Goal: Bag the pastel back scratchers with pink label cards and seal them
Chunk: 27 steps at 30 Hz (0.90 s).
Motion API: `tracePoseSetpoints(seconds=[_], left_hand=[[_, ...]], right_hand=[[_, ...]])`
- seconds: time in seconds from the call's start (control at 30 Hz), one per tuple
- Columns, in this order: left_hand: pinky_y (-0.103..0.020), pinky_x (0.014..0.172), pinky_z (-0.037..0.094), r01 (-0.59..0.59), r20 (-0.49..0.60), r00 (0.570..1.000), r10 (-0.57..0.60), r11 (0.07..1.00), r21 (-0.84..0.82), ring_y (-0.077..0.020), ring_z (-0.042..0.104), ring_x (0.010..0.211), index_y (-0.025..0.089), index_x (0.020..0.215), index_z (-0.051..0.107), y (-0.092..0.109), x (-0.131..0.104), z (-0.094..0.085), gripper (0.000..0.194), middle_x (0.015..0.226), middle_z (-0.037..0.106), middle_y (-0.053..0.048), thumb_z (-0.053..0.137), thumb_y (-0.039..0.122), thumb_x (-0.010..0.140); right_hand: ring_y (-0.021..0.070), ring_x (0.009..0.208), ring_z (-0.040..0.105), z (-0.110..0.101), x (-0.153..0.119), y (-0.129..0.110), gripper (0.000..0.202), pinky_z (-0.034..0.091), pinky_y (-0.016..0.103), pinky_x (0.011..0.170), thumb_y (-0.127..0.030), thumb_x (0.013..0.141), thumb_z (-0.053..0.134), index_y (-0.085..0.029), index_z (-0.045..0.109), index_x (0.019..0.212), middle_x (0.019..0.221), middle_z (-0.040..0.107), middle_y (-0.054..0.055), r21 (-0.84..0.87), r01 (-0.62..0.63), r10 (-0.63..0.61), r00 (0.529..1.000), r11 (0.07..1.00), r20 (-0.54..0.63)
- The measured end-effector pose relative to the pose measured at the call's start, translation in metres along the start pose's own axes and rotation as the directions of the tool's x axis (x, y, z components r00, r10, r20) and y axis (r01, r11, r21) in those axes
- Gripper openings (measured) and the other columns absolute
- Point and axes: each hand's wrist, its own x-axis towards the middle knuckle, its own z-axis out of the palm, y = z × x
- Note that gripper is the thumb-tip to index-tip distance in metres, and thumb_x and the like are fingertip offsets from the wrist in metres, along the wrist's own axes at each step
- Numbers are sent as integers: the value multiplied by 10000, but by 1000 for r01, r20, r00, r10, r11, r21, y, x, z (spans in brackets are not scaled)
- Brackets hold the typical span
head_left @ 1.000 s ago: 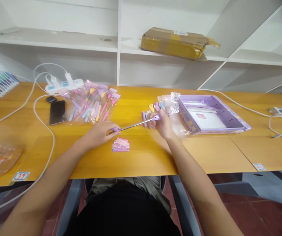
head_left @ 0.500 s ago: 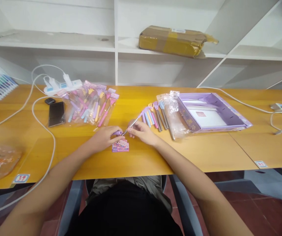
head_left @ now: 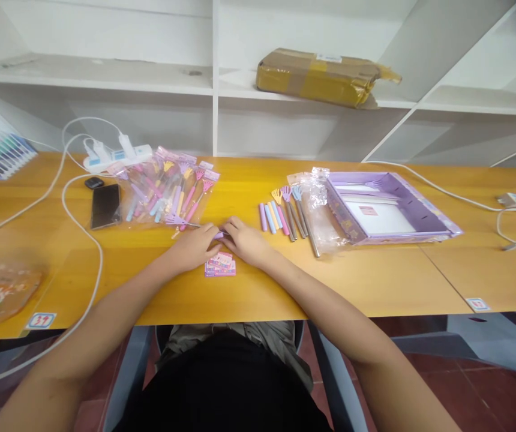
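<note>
My left hand (head_left: 195, 247) is closed around a purple handle sleeve (head_left: 218, 236), of which a short bit shows between my hands. A back scratcher with a purple claw head (head_left: 176, 220) points left, its metal rod passing behind my left fingers. My right hand (head_left: 246, 243) is closed at the rod's other end, fingertips touching the left ones; the exact join is hidden. Just below lie several small pink-and-purple cards (head_left: 221, 265). To the right rest loose coloured handle sleeves (head_left: 272, 217) and back scratchers with bare metal rods (head_left: 290, 213).
Bagged back scratchers (head_left: 168, 189) lie at left, beside a phone (head_left: 105, 206) and a power strip (head_left: 118, 159). Clear plastic bags (head_left: 318, 210) and a purple open box (head_left: 393, 234) are at right. A white cable (head_left: 98, 270) crosses the left side. Above, a taped parcel (head_left: 318, 78) sits on the shelf.
The purple back scratcher has swung from pointing up and right to pointing left. My right hand has turned palm down, and both hands have come together.
</note>
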Motion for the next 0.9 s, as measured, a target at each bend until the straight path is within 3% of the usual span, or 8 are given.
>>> tracePoseSetpoints(seconds=[0.1,0.23,0.33,0.4,0.53,0.63,0.73,0.9], left_hand=[[-418,841,494,11,30,999,-12,1000,21,-284,657,950,230,990,566,-5,1,-1,125,1034,652,-86,532,344,1029],[-428,849,487,-36,44,998,36,999,9,-281,646,922,235,923,556,-10,0,-5,167,963,658,-79,486,329,1041],[-433,881,486,-49,23,999,50,998,-40,-284,645,966,232,942,569,-10,-2,-9,204,977,669,-81,448,343,1063],[-435,913,485,-50,9,999,51,995,-91,-281,646,1002,229,982,583,-8,-3,-12,230,1014,677,-83,420,357,1083],[-435,925,476,-52,7,999,54,988,-142,-277,641,999,226,991,594,-5,-4,-14,320,1017,678,-86,355,396,1118],[-425,918,470,-41,24,999,46,986,-160,-274,642,994,228,971,605,-3,-4,-13,351,1002,680,-81,355,421,1124],[-417,912,466,-38,25,999,43,986,-160,-269,639,983,231,950,606,-3,-4,-12,369,987,676,-75,352,431,1129],[-419,898,471,-31,-3,1000,31,984,-177,-267,630,951,233,945,604,-3,-3,-13,387,967,671,-75,342,446,1136]], right_hand=[[209,999,680,8,3,1,231,539,313,834,-308,1144,514,-185,688,1234,1192,653,108,-100,-27,31,999,995,36],[215,951,664,9,2,8,245,543,333,878,-278,1149,487,-162,699,1190,1166,652,117,-161,-21,26,999,987,26],[234,999,658,-12,0,23,264,532,356,963,-253,1145,466,-161,702,1219,1160,651,127,-161,-30,24,999,987,-42],[256,1028,657,-37,-5,40,282,523,377,986,-220,1130,454,-141,706,1231,1170,658,154,-181,-115,96,989,977,-109],[289,964,669,-94,-32,87,294,513,400,899,-248,1093,489,-116,746,1147,1133,700,197,-305,-433,385,900,848,-206],[289,919,697,-120,-58,118,277,500,383,831,-257,1069,538,-107,770,1095,1078,746,202,-429,-583,569,803,690,-175],[290,892,729,-124,-74,131,256,494,366,788,-258,1051,582,-101,783,1068,975,777,189,-542,-602,662,741,586,-108],[323,942,771,-115,-72,121,256,520,367,799,-243,1013,621,-64,791,1077,1007,790,246,-612,-572,723,691,546,0]])
